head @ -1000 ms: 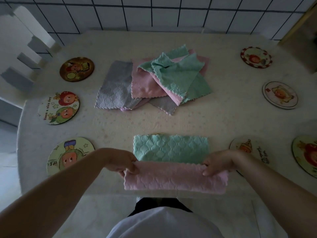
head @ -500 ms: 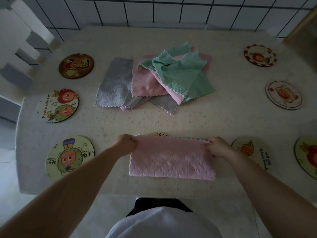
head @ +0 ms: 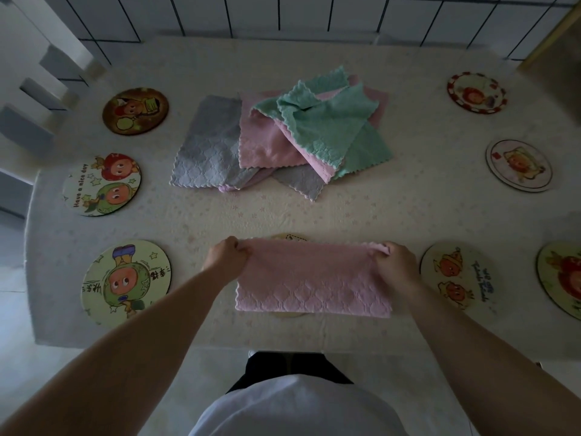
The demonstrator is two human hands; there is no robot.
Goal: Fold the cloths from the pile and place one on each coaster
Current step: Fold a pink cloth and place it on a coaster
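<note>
One pink cloth point(head: 312, 280), folded to a wide strip, flat on table point(head: 408, 209) at near edge, directly over a coaster point(head: 288, 236) of which only slivers show at far and near sides. Long axis left to right; fold line along near edge, loose scalloped edges along far edge.

Left hand point(head: 227, 257): clenched on far-left corner of cloth. Right hand point(head: 394, 262): clenched on far-right corner, pinching the loose edges together.

Handling, judged: light, soft, limp; no stiffness, so sags wherever unsupported. Textured weave, unlikely to slip. Not fragile. Best held by corners or paired edges, layers pinched together to keep fold aligned; for a further fold, take one short end and carry it across to the other.

Pile point(head: 283, 140) at table centre, well apart from folded cloth: grey, pink and green cloths, overlapping, unfolded.

Seven other coasters, all bare: three at left, nearest point(head: 125, 280); four at right, nearest point(head: 460, 276) just beside right hand.

Progress, judged: first cloth nearly placed; pile not yet reduced further.
</note>
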